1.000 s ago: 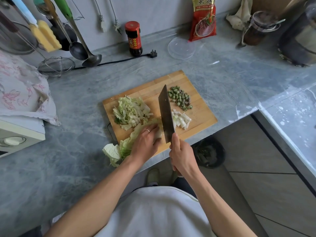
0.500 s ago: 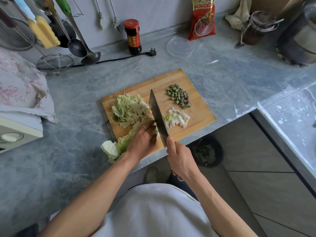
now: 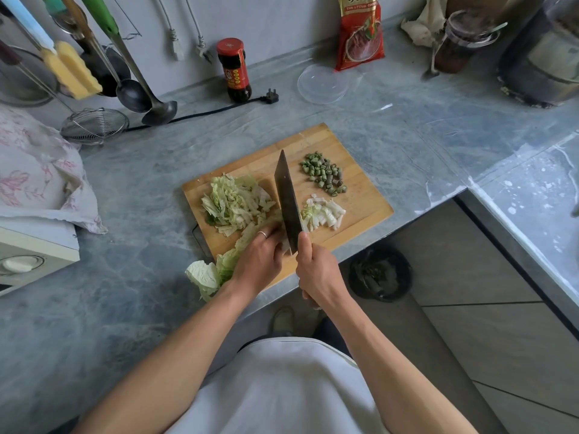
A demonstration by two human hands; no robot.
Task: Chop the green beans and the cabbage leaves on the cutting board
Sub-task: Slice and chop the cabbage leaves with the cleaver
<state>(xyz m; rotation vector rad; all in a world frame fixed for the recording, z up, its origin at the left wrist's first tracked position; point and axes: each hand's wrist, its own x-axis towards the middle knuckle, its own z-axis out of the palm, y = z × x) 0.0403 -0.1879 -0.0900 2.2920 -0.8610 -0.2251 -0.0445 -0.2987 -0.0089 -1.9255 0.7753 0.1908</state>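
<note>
The cabbage leaves (image 3: 219, 270) lie across the near left corner of the cutting board (image 3: 360, 195), with the leafy tips hanging over the edge onto the counter (image 3: 141, 189). They are likely light and limp at the frilly end, and stiffer and possibly slippery along the pale rib. Hold them flat from above, close behind the cut line, not at the floppy tips.

The left hand (image 3: 260, 261) presses down on the leaves, fingers curled over them just beside the blade, wrist low, forearm angled in from the lower left. The right hand (image 3: 316, 270) is clamped round the handle of the cleaver (image 3: 288, 202), which is probably heavy for its size. The blade stands near upright, tip pointing away from the person. Whether its edge touches the board cannot be told.

Sliced cabbage (image 3: 236, 203) is heaped left of the blade. White stem pieces (image 3: 326, 214) and chopped green beans (image 3: 324, 175) lie to its right.
</note>
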